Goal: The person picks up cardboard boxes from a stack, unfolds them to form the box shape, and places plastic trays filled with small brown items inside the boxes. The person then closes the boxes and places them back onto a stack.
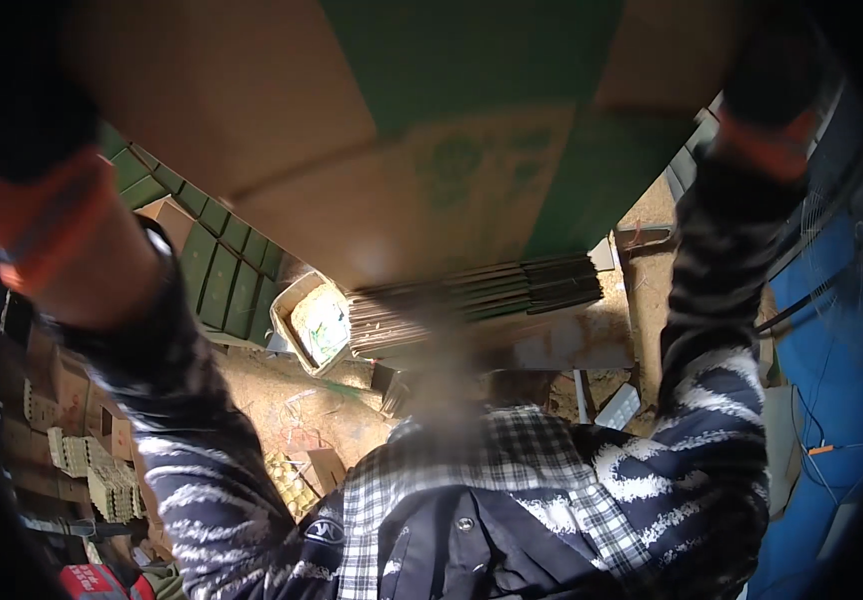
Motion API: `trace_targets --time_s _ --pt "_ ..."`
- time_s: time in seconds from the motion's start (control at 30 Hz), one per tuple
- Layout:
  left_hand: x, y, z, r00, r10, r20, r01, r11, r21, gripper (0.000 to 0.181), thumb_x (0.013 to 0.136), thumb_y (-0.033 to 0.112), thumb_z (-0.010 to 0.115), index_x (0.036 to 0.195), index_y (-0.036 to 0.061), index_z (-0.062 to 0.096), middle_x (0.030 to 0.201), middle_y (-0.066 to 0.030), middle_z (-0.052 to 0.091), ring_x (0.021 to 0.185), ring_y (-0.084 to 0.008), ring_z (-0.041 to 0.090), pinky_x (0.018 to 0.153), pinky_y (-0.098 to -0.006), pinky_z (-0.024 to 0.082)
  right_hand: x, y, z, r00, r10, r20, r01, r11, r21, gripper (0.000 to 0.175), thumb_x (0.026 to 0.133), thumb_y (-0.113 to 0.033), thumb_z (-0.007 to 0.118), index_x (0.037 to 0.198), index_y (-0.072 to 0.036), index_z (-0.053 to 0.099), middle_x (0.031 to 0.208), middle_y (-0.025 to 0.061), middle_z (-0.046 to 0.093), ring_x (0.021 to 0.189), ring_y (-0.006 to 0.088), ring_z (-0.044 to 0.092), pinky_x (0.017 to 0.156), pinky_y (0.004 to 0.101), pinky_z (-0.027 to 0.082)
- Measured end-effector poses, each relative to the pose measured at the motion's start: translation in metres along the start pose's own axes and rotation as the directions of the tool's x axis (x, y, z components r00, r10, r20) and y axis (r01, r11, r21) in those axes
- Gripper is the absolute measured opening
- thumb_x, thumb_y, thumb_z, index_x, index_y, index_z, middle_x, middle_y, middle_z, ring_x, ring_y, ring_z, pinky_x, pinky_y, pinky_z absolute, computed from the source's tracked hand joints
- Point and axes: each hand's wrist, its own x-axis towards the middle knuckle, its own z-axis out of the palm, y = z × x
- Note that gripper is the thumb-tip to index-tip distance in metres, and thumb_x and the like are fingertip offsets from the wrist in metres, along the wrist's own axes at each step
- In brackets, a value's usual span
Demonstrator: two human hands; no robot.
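Observation:
A large brown cardboard carton [304, 202] with green printed bands fills the upper middle, close to the camera and blurred. My left hand [45, 112], in a dark glove with an orange cuff, is at its left side. At its right side is my right hand [769, 79], gloved alike. Both hands seem to hold the carton between them, but deep shadow hides the fingers. Below its lower edge lies a stack of flattened cartons [476, 300], its layered edges facing me. The stack rests on a worn table or bench [574, 337].
Green cartons [221, 277] are stacked at the left, near an open box [281, 319] with pale contents. Egg trays [113, 480] stand lower left, and more [289, 480] lie on the littered floor. A wire fan guard [821, 247] and blue sheeting [814, 322] are at the right.

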Motion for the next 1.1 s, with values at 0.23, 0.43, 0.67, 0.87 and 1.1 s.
trace_targets --time_s 0.23,0.43,0.67,0.87,1.1 --pt "0.043 0.079 -0.022 0.93 0.261 0.26 -0.289 0.954 0.079 0.105 0.072 0.023 0.078 0.151 0.0133 0.009 0.145 -0.021 0.032 0.125 -0.0316 0.044 0.098 -0.0397 0.042 -0.02 -0.028 0.009 0.999 0.014 0.036 -0.014 1.0 -0.007 0.036 0.089 -0.01 0.058 0.123 -0.002 0.048 0.12 0.0114 0.058 0.112 0.0209 0.057 0.099 0.0342 0.043" --pt "0.013 0.062 -0.029 0.863 0.308 0.399 -0.386 0.913 0.131 0.101 0.08 0.034 0.071 0.151 0.0123 0.004 0.15 -0.0201 0.024 0.132 -0.0353 0.038 0.104 -0.044 0.035 -0.09 0.013 0.014 0.938 0.314 0.145 -0.317 0.948 -0.001 0.026 0.089 -0.011 0.056 0.115 -0.004 0.056 0.115 0.0113 0.062 0.11 0.0216 0.059 0.101 0.0371 0.042" --pt "-0.218 -0.033 -0.135 0.935 -0.242 -0.258 0.317 0.898 0.305 0.087 0.09 0.063 0.043 0.152 0.0165 0.004 0.157 -0.0116 0.013 0.142 -0.0292 0.019 0.114 -0.0493 0.014 -0.217 0.037 0.034 0.809 0.418 0.414 -0.239 0.876 -0.418 0.019 0.086 -0.012 0.06 0.103 -0.005 0.064 0.107 0.0108 0.066 0.105 0.0231 0.06 0.106 0.0399 0.036" --pt "-0.291 0.048 -0.088 0.445 -0.872 0.201 0.892 0.412 -0.185 0.068 0.094 0.02 0.056 0.148 0.0071 0.019 0.138 -0.0151 0.047 0.121 -0.0188 0.047 0.098 -0.0332 0.038 -0.262 0.019 0.042 0.853 0.365 0.372 -0.204 0.891 -0.406 0.017 0.083 -0.011 0.063 0.099 -0.003 0.062 0.104 0.0138 0.065 0.101 0.0278 0.06 0.104 0.0445 0.035" --pt "-0.256 -0.045 -0.127 0.616 -0.785 -0.066 0.786 0.607 0.117 0.06 0.089 0.026 0.057 0.139 0.008 0.028 0.107 -0.0131 0.06 0.094 -0.0191 0.058 0.081 -0.0304 0.047 -0.318 0.001 0.088 0.957 0.179 0.229 0.046 0.686 -0.726 0.013 0.077 -0.011 0.059 0.089 -0.007 0.063 0.1 0.0099 0.062 0.102 0.0304 0.056 0.09 0.0404 0.046"
